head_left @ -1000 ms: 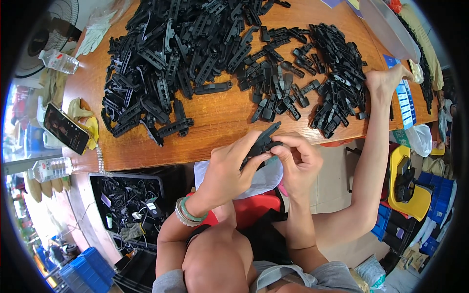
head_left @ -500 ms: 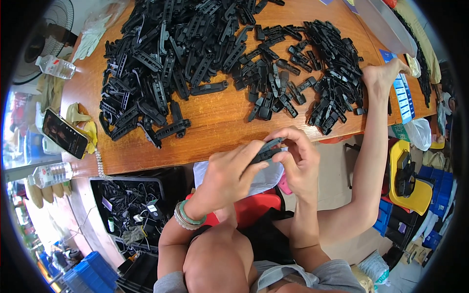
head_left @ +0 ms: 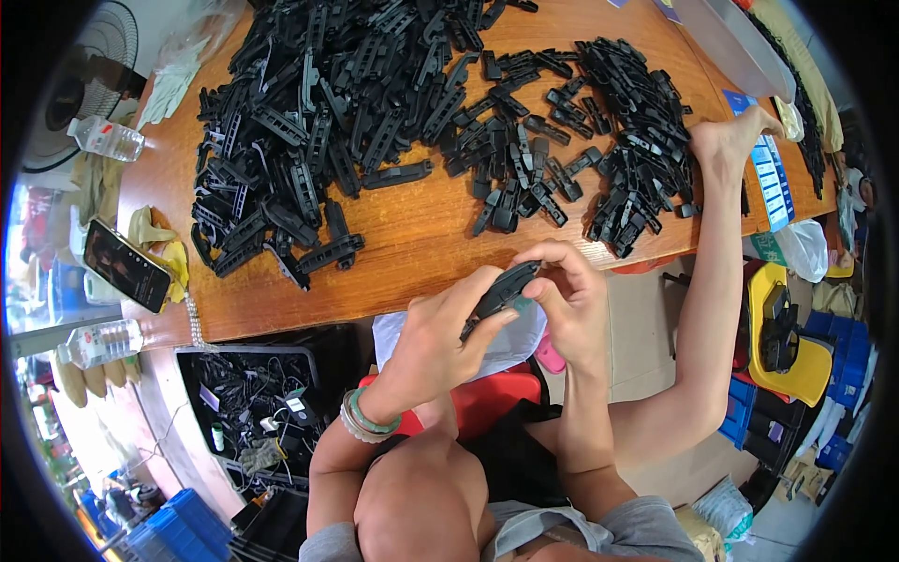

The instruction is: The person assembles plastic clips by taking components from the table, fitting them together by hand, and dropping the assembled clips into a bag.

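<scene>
Just in front of the table's near edge, my left hand (head_left: 435,332) grips a long black plastic part (head_left: 506,288) between thumb and fingers. My right hand (head_left: 573,304) is closed at the part's far right end, thumb and index finger curled around it. Whether a second small piece sits under those fingertips cannot be made out. On the wooden table (head_left: 403,244) beyond lies a big heap of long slotted black plastic parts (head_left: 309,122). To its right are smaller black clip-like pieces (head_left: 524,169), with a denser heap of them (head_left: 641,140) beside my raised leg.
My bare foot (head_left: 721,145) rests on the table's right side, near a blue-and-white sheet (head_left: 773,187). At left stand a phone (head_left: 126,267) and plastic bottles (head_left: 105,139). Below the edge is a black bin (head_left: 248,351) of parts; a yellow chair (head_left: 805,361) stands at right.
The long black part has turned in my fingers, so more of its broad face shows. Both hands stay in nearly the same place.
</scene>
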